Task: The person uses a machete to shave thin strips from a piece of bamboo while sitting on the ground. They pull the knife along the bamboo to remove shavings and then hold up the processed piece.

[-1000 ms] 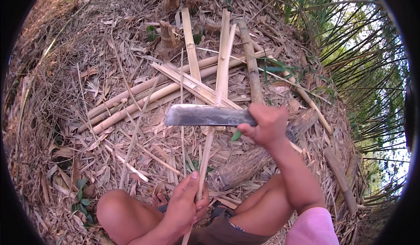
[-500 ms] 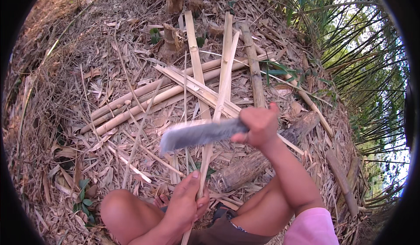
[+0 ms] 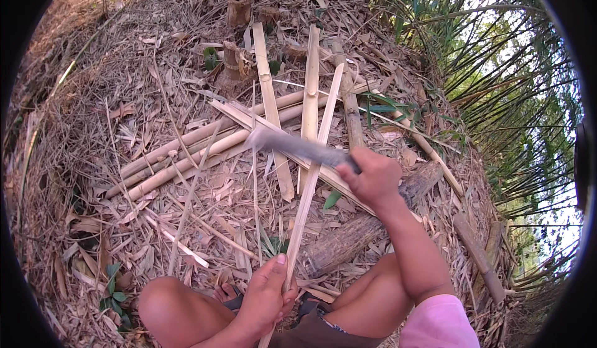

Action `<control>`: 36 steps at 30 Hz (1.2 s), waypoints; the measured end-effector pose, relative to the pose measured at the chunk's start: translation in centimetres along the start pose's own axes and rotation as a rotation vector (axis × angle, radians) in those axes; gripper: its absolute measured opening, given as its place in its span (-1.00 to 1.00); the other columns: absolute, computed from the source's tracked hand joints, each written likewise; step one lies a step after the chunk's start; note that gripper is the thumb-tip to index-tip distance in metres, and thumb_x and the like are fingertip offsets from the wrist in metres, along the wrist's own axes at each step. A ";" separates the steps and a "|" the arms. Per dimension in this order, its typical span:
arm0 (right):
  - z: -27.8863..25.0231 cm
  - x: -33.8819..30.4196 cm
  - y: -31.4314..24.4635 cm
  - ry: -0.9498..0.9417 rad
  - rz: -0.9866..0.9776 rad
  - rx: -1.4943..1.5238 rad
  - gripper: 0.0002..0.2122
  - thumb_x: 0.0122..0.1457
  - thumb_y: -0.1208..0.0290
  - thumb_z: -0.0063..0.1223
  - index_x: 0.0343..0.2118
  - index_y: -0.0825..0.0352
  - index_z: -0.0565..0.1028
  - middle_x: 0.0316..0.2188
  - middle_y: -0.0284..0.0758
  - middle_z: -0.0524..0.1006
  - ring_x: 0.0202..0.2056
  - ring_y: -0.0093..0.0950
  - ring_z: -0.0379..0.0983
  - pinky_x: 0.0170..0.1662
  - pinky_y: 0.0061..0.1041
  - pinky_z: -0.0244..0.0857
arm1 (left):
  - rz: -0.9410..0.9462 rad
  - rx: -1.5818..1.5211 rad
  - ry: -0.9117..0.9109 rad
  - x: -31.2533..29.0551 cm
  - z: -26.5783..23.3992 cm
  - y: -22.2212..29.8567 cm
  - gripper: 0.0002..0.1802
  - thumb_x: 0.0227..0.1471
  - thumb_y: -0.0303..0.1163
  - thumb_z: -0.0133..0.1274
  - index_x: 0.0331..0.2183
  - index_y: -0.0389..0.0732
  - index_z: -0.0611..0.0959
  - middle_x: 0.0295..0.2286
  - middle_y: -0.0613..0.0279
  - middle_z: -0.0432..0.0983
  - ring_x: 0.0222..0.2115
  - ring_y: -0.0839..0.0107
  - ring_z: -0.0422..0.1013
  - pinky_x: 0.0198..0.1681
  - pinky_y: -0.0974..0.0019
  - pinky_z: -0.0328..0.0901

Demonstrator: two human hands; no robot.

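My left hand [image 3: 268, 291] is closed around the lower part of a long split bamboo strip [image 3: 303, 214], thumb on top. The strip points away from me and leans slightly right. In my right hand [image 3: 375, 175] is the handle of a machete [image 3: 292, 145]. Its dark blade, smeared by motion, points left and crosses over the upper part of the strip. I cannot tell if blade and strip touch. Under and beyond them lie more split bamboo strips [image 3: 268, 99], some crossed over longer bamboo poles [image 3: 186, 138].
A thick log [image 3: 348, 242] lies between my legs and the bamboo pieces. Cut stumps [image 3: 235, 62] stand at the far side. Dry leaves cover the ground, with green plants [image 3: 114, 295] at the left and bamboo thicket [image 3: 504, 87] at the right.
The machete has moved farther away along the strip, and its tip has swung upward in the picture. My left hand keeps its grip on the strip, whose far end now leans more to the right.
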State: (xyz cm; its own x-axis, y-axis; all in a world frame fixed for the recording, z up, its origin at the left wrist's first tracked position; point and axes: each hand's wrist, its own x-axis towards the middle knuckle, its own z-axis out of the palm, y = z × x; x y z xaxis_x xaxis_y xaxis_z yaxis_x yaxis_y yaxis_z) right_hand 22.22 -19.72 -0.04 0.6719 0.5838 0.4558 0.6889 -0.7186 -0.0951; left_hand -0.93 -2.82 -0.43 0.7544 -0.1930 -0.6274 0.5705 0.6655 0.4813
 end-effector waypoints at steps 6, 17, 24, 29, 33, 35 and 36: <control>1.5 0.3 7.6 0.057 0.324 -0.036 -0.45 0.19 -0.27 -0.15 -0.52 0.24 0.44 -0.62 -0.17 0.51 -0.59 -0.07 0.46 -0.54 -0.15 0.29 | -0.081 0.109 -0.031 -1.7 0.9 0.1 -0.63 0.36 -0.06 -0.37 -0.33 -0.13 0.32 -0.75 0.34 0.15 -0.88 0.59 -0.01 -0.85 0.49 -0.06; 1.6 1.1 5.1 0.178 0.033 -0.143 -0.40 0.26 -0.24 -0.32 -0.58 0.28 0.37 -0.65 -0.20 0.46 -0.59 -0.08 0.42 -0.52 -0.14 0.26 | -0.050 0.040 -0.002 -1.6 0.7 0.4 -0.60 0.36 -0.08 -0.36 -0.39 -0.14 0.34 -0.76 0.31 0.15 -0.87 0.59 -0.01 -0.85 0.48 -0.07; 2.3 -0.3 9.9 0.000 0.549 -0.199 -0.38 0.25 -0.28 -0.36 -0.50 0.29 0.44 -0.62 -0.10 0.50 -0.49 0.01 0.46 -0.44 -0.05 0.30 | -0.167 0.064 -0.031 -0.7 1.0 -1.3 -0.60 0.35 -0.07 -0.34 -0.41 -0.14 0.34 -0.75 0.33 0.13 -0.87 0.59 -0.01 -0.85 0.49 -0.08; 1.0 0.3 4.6 0.140 0.075 -0.047 -0.46 0.24 -0.22 -0.23 -0.54 0.24 0.39 -0.65 -0.14 0.44 -0.55 -0.08 0.46 -0.54 -0.19 0.27 | -0.106 0.022 -0.001 -1.5 1.0 0.2 -0.59 0.34 -0.04 -0.32 -0.44 -0.12 0.32 -0.75 0.32 0.13 -0.87 0.58 -0.02 -0.85 0.48 -0.09; 1.5 0.7 8.8 0.030 0.598 -0.007 -0.37 0.25 -0.26 -0.32 -0.37 0.29 0.55 -0.46 -0.06 0.56 -0.39 -0.01 0.52 -0.27 -0.10 0.38 | -0.119 0.018 -0.028 -2.3 0.9 0.1 -0.58 0.34 -0.02 -0.32 -0.44 -0.11 0.31 -0.76 0.31 0.13 -0.87 0.57 -0.02 -0.84 0.47 -0.09; 1.5 -0.2 12.1 -0.021 0.810 -0.049 -0.35 0.26 -0.26 -0.36 -0.37 0.30 0.58 -0.45 -0.01 0.56 -0.34 0.03 0.50 -0.19 -0.07 0.36 | -0.012 0.077 0.042 -2.5 0.3 -2.0 -0.68 0.32 -0.09 -0.23 -0.37 -0.10 0.37 -0.73 0.38 0.17 -0.85 0.63 -0.01 -0.83 0.54 -0.10; 1.2 -0.6 13.6 -0.043 0.917 -0.080 -0.34 0.27 -0.26 -0.38 -0.37 0.30 0.60 -0.44 0.01 0.56 -0.31 0.05 0.49 -0.16 -0.06 0.35 | 0.041 0.105 0.063 -2.0 0.3 -2.7 -0.73 0.31 -0.12 -0.19 -0.33 -0.09 0.41 -0.71 0.41 0.18 -0.84 0.67 0.00 -0.82 0.58 -0.11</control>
State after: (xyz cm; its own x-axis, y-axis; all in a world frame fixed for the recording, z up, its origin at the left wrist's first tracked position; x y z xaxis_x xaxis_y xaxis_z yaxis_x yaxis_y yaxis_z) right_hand 31.50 -29.42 -2.68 0.9562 -0.2149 0.1988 -0.1382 -0.9300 -0.3406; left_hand -3.87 -4.45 -0.28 0.7578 -0.1194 -0.6414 0.5728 0.5925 0.5665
